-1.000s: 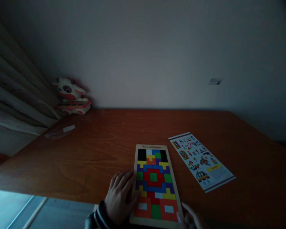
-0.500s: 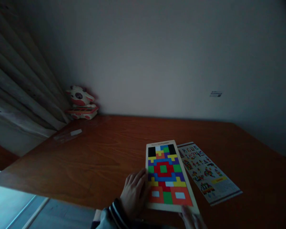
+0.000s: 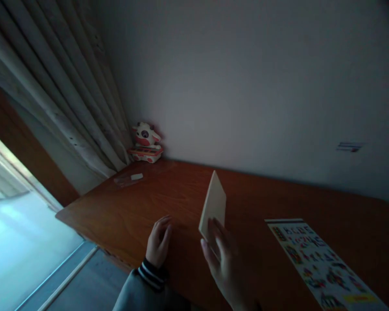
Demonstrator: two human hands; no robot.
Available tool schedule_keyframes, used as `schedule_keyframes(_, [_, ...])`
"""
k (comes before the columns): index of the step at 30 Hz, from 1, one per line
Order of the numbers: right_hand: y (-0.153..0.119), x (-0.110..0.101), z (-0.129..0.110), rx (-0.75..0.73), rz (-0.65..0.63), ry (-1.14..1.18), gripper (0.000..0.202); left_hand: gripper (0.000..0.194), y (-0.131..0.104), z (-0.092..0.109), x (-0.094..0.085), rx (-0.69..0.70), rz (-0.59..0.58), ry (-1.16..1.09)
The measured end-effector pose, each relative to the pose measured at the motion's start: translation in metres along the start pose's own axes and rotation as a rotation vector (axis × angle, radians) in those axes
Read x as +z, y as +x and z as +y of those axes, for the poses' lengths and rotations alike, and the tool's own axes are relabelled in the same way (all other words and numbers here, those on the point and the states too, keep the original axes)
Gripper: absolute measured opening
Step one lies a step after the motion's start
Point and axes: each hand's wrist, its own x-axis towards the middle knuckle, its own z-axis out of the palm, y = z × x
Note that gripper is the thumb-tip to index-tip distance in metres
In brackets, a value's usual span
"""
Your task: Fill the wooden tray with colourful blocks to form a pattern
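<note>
Upright on its edge above the table, the wooden puzzle board [image 3: 216, 201] shows its plain pale back; its coloured face is hidden. My right hand [image 3: 225, 259] grips the board's near lower end, thumb on the left and fingers on the back. To the left, my left hand [image 3: 159, 242] rests on the table with its fingers slightly curled and the thumb apart, holding nothing. The printed pattern sheet [image 3: 327, 268] lies on the table to the right of my right hand.
A cow-shaped toy [image 3: 145, 142] stands at the table's back left corner, beside the curtain [image 3: 68, 99]. In front of it lies a clear plastic wrapper [image 3: 126, 180] with a white label. Behind the brown table [image 3: 142, 198] is a grey wall.
The board has been lifted and turned on edge, its coloured face now out of sight. My left hand has let go of it and moved left. The view has swung left.
</note>
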Motion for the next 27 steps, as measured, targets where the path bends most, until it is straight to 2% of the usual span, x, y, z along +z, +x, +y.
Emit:
schedule_keyframes(2, [0.005, 0.022, -0.003, -0.07, -0.169, -0.147, 0.053, 0.034, 0.002, -0.005, -0.004, -0.001, 0.047, 0.035])
schedule_keyframes(4, [0.0, 0.038, -0.001, -0.106, -0.269, -0.253, 0.055, 0.032, 0.002, -0.005, -0.005, 0.03, 0.056, 0.087])
schedule_keyframes(7, [-0.014, 0.05, 0.009, -0.139, -0.31, -0.298, 0.055, 0.03, -0.001, -0.001, -0.001, 0.09, 0.018, 0.189])
schedule_keyframes(9, [-0.019, 0.053, 0.014, -0.121, -0.233, -0.312, 0.057, 0.031, -0.005, -0.001, 0.004, 0.112, -0.004, 0.284])
schedule_keyframes(13, [-0.022, 0.056, 0.019, 0.032, -0.006, -0.4, 0.067, 0.033, -0.01, -0.004, 0.013, 0.127, -0.034, 0.466])
schedule_keyframes(19, [-0.024, 0.064, 0.027, 0.119, 0.085, -0.322, 0.069, 0.031, -0.01, 0.003, 0.012, 0.129, -0.153, 0.471])
schedule_keyframes(21, [-0.022, 0.064, 0.031, 0.18, 0.117, -0.239, 0.068, 0.029, -0.009, 0.007, 0.007, 0.102, -0.165, 0.434])
schedule_keyframes(24, [-0.017, 0.056, 0.029, 0.336, 0.139, 0.002, 0.067, 0.03, -0.008, 0.014, 0.001, 0.093, -0.168, 0.348])
schedule_keyframes(27, [-0.01, 0.042, 0.017, 0.462, 0.267, 0.266, 0.069, 0.033, -0.01, 0.024, 0.001, 0.155, -0.221, 0.2])
